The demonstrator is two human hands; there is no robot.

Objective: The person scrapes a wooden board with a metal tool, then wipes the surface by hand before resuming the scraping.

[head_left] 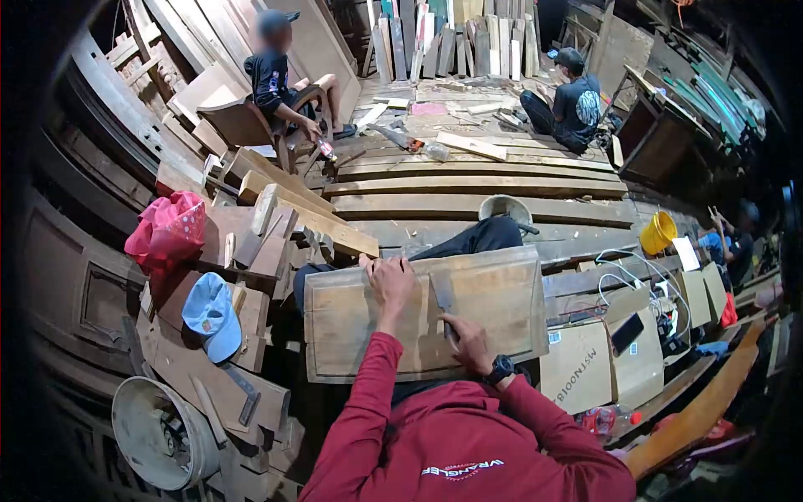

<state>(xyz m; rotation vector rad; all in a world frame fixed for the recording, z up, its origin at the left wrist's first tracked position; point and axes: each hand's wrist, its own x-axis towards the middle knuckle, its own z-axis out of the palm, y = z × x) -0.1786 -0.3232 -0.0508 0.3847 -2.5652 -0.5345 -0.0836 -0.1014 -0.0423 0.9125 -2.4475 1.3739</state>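
Note:
A wide wooden panel (502, 309) with a bevelled edge lies across my lap. My left hand (391, 284) rests on its upper part, fingers bent near the top edge; whether anything small is under them is hidden. With my right hand (470, 343) I hold a flat-bladed tool by its handle, over the panel's middle. The tool's grey blade (442, 293) points up and away from me, close to the panel's face.
At left are a blue cap (212, 316), a pink bag (171, 230), a metal square (242, 395) and a white bucket (166, 435). At right, a cardboard box (577, 368), a phone (626, 333) and a yellow bucket (658, 233). Several people sit farther off.

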